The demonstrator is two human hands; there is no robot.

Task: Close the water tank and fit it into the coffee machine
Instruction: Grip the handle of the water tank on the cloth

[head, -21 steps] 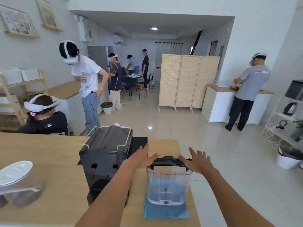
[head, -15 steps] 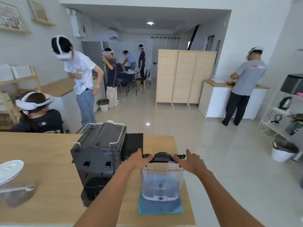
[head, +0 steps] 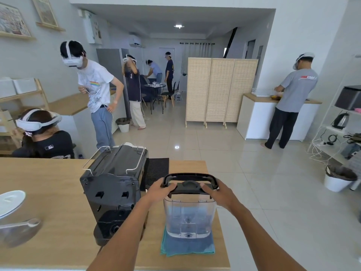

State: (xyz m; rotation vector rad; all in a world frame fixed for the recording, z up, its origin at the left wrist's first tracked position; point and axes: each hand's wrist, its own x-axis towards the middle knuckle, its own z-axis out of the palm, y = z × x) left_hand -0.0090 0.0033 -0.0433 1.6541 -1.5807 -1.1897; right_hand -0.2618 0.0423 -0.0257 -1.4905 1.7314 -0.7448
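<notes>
A clear plastic water tank stands upright on a folded blue cloth near the counter's right front. Its black lid sits on top, and the black handle is raised in an arch above it. My left hand grips the lid's left end and my right hand grips its right end. The black coffee machine stands just left of the tank with its back toward me, and my left forearm crosses in front of it.
A black mesh mat lies behind the machine on the wooden counter. A white lid and a clear container sit at the far left. The counter's right edge is close to the tank. Several people with headsets stand beyond.
Both hands have closed onto the ends of the lid, which were only touched with spread fingers before. The handle now stands raised above the lid.
</notes>
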